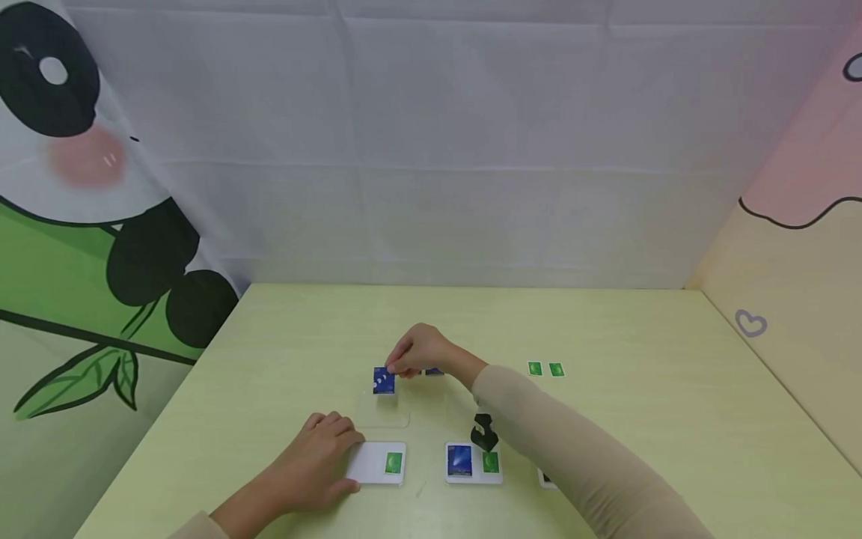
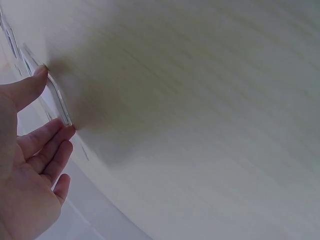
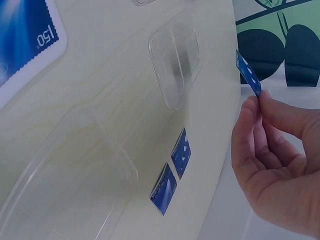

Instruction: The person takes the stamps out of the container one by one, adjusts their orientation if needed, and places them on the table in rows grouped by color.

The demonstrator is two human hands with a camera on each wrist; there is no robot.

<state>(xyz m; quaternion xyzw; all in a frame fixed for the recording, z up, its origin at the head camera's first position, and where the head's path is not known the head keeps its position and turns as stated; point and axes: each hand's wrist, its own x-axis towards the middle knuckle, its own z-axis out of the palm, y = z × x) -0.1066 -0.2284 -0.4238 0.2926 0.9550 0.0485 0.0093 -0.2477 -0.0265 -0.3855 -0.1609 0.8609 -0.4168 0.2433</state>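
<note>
My right hand (image 1: 423, 350) pinches a small blue card with white marks (image 1: 384, 380) by its edge, between thumb and fingertips. In the right wrist view the blue card (image 3: 248, 73) is held up off the table. My left hand (image 1: 315, 466) grips the left end of a flat white case (image 1: 368, 462), thumb on the near edge and fingers on the far edge. A green square (image 1: 393, 463) lies at that case's right end. Under the raised card, a clear plastic lid (image 1: 382, 419) lies on the table.
A second white case (image 1: 474, 480) bears a blue picture (image 1: 459, 460) and a green square. A third case (image 1: 547, 483) is mostly behind the right sleeve. Two green squares (image 1: 535, 368) lie at the back right. Two blue cards (image 3: 164, 189) lie near another clear lid (image 3: 131, 172).
</note>
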